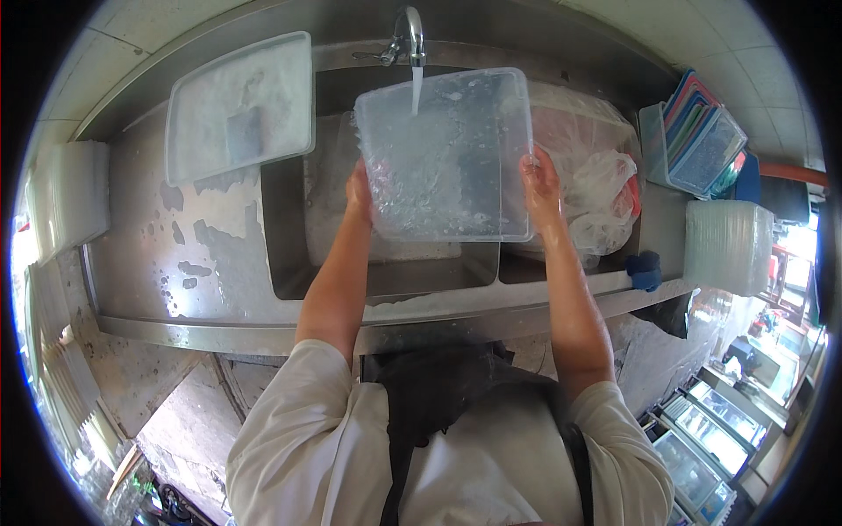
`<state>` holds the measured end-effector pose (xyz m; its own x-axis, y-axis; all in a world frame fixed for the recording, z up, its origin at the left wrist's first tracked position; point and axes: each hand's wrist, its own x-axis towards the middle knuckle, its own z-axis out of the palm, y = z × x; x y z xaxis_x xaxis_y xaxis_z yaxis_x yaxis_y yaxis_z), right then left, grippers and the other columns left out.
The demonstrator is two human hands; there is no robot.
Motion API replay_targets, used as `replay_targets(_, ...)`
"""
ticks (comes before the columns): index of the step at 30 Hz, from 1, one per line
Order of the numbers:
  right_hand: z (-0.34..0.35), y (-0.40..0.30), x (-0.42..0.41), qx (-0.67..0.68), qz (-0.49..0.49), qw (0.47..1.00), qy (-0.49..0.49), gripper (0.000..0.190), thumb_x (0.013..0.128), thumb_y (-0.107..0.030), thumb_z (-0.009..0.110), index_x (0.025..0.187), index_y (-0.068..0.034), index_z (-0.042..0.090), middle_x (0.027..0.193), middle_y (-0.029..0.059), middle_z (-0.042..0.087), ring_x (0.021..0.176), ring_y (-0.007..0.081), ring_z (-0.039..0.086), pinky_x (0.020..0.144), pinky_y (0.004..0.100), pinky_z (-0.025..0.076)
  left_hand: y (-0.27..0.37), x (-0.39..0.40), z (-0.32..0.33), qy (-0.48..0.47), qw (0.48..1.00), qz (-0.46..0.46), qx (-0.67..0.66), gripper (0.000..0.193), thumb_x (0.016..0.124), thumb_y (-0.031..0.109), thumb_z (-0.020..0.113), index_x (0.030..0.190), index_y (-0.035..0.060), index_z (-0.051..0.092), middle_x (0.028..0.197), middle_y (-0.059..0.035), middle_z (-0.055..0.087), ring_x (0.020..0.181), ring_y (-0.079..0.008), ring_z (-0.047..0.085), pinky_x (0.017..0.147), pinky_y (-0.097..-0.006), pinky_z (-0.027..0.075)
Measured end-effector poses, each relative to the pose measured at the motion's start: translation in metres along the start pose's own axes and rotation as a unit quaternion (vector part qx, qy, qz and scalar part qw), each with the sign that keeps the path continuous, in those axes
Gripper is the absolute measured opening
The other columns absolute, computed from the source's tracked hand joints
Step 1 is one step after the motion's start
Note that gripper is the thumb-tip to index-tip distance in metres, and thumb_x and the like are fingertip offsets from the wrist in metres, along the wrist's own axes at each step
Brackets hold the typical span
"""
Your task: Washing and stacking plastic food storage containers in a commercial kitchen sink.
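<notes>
Between my two hands is a clear plastic container (460, 164), held over the steel sink (388, 283). My left hand (358, 187) grips its left side, with the fingers partly hidden behind the plastic. On the right edge, my right hand (541, 184) has its thumb on the near face and wet skin. A chrome faucet (416, 36) pours a stream of water (417, 89) onto the upper part of the container. Water and bubbles spread across its surface. Other translucent plastic (329, 217) lies beneath it in the left basin.
A soapy plastic tub (289, 79) rests left of the faucet. Bagged items in clear plastic (592, 191) fill the right basin. Stacked clear lids (727, 246), a bin of colored boards (697, 138) and a blue cloth (643, 269) sit right; more stacked plastic (69, 197) stands far left.
</notes>
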<state>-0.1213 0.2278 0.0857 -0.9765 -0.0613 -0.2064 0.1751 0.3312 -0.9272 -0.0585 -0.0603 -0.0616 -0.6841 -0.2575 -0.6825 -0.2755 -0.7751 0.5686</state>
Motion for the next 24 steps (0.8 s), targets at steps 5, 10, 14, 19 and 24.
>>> replay_targets(5,-0.024,0.002,0.001,0.037,0.004,0.999,0.034,0.053,0.094,-0.043,0.059,0.129,-0.005,0.049,0.081,-0.0029,0.053,0.078,0.0055,0.048,0.070,0.0208,0.039,0.013,0.027,0.044,-0.026,0.995,-0.009,0.094,0.042,0.097,0.039,0.046,0.104,0.0018,0.065,0.091,-0.0074,0.063,0.073,-0.0183,0.057,0.065,-0.0331,0.047)
replay_targets(10,-0.024,0.017,0.002,0.177,0.060,0.982,0.010,0.053,0.094,-0.043,0.059,0.130,-0.007,0.048,0.083,-0.0035,0.052,0.072,0.0055,0.046,0.065,0.0198,0.038,0.023,0.009,0.043,-0.015,0.990,0.035,0.139,0.043,0.096,0.042,0.048,0.102,0.0029,0.065,0.083,-0.0045,0.061,0.071,-0.0153,0.055,0.061,-0.0296,0.044)
replay_targets(14,0.000,0.035,-0.008,0.096,0.162,0.982,-0.027,0.061,0.093,-0.049,0.056,0.138,-0.010,0.042,0.090,-0.0024,0.053,0.077,0.0063,0.049,0.068,0.0211,0.042,0.037,-0.024,0.002,0.037,0.982,0.014,0.184,0.045,0.096,0.043,0.047,0.102,0.0023,0.065,0.077,-0.0026,0.058,0.065,-0.0126,0.052,0.056,-0.0271,0.041)
replay_targets(19,0.047,0.063,-0.005,0.064,0.225,0.956,-0.179,0.059,0.095,-0.051,0.050,0.141,-0.016,0.038,0.111,0.0051,0.057,0.096,0.0158,0.055,0.081,0.0337,0.048,0.051,-0.043,-0.061,0.073,0.981,0.032,0.177,0.046,0.098,0.043,0.045,0.099,0.0029,0.066,0.071,-0.0003,0.054,0.060,-0.0110,0.049,0.052,-0.0271,0.039)
replay_targets(24,0.092,0.102,0.021,-0.002,0.298,0.920,-0.256,0.054,0.099,-0.047,0.044,0.144,-0.019,0.034,0.127,0.0057,0.052,0.115,0.0207,0.050,0.093,0.0440,0.042,0.060,-0.041,-0.099,0.086,0.983,0.049,0.157,0.044,0.097,0.044,0.047,0.098,0.0049,0.067,0.067,0.0014,0.051,0.057,-0.0098,0.047,0.050,-0.0262,0.037)
